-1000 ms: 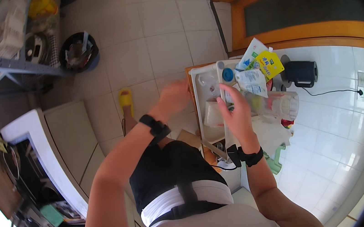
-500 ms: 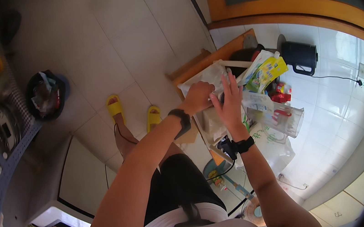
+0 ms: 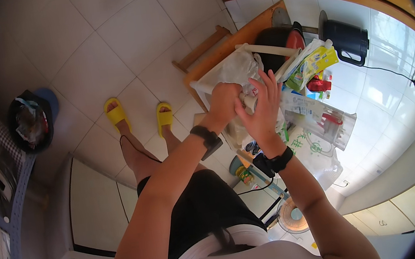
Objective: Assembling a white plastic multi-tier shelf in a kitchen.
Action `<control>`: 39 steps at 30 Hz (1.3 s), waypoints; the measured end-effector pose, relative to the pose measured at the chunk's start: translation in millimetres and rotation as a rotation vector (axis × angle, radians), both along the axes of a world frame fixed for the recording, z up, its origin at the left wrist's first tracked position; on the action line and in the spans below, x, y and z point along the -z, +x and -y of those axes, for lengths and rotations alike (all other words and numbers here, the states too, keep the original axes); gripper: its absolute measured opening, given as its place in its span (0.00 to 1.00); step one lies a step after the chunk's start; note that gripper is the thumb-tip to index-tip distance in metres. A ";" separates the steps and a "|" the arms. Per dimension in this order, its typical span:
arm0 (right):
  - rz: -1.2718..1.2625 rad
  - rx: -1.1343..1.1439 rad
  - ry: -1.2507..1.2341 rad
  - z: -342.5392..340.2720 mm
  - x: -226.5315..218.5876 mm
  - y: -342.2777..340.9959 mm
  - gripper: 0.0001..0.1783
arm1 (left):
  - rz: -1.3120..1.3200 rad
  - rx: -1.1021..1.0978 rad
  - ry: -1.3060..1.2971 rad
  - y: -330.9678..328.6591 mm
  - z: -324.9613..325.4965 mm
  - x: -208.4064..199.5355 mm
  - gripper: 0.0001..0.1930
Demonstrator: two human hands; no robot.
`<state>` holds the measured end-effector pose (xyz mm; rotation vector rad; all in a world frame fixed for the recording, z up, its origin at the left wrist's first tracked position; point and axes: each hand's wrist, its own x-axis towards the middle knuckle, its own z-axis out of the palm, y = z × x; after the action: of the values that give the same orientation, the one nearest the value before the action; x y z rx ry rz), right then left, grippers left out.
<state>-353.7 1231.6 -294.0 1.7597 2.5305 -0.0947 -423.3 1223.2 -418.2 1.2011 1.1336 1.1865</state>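
Note:
My left hand point(image 3: 226, 101) is curled into a closed grip over a white-framed rack point(image 3: 268, 49). What it holds is mostly hidden by the fingers. Close beside it, my right hand point(image 3: 263, 111) has its fingers stretched up and spread, the thumb pointing toward the left hand. A small whitish round piece point(image 3: 250, 102) shows between the two hands; its kind cannot be made out. Clear plastic bags point(image 3: 241, 66) lie in the rack behind my hands. Right of my right hand are a yellow-green pouch point(image 3: 318, 62) and a clear plastic container point(image 3: 343, 131) lying tilted.
A black jug-shaped appliance point(image 3: 345, 40) with a cord stands by the tiled wall. A white plastic bag point(image 3: 316, 159) with green print hangs near my right wrist. At left are a dark bin point(image 3: 31, 124) and a blue metal shelf point(image 3: 16, 207). A fan point(image 3: 293, 215) stands below.
The view has shifted slightly, so the floor and bin appear further left. My right hand's fingers are more spread and bent, and the whitish piece between the hands shows more clearly.

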 end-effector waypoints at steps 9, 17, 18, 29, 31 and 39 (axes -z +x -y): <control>0.003 -0.013 -0.019 -1.3 -3.0 2.0 0.33 | 0.068 0.074 -0.065 -4.4 -2.4 -8.9 0.14; 0.004 -0.020 -0.003 1.1 -3.7 -3.2 0.38 | 0.022 0.003 -0.018 -2.2 0.2 -5.9 0.13; 0.007 -0.024 -0.020 1.9 -5.4 -5.4 0.39 | 0.041 -0.030 0.010 -2.9 1.3 -4.2 0.13; -0.054 0.120 -0.039 80.3 -66.0 20.5 0.40 | -0.066 0.139 -0.013 -8.5 -4.9 -14.0 0.10; -0.076 0.185 -0.059 116.0 -75.2 47.6 0.39 | -0.148 0.166 -0.030 -13.2 -3.2 -10.6 0.15; -0.436 0.259 0.136 235.5 -98.9 131.7 0.12 | -0.708 0.126 0.104 -57.3 61.3 -33.3 0.39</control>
<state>-222.0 996.1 -195.1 2.3391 2.6131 -0.3630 -480.6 1162.0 -384.9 1.8218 1.4859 0.7358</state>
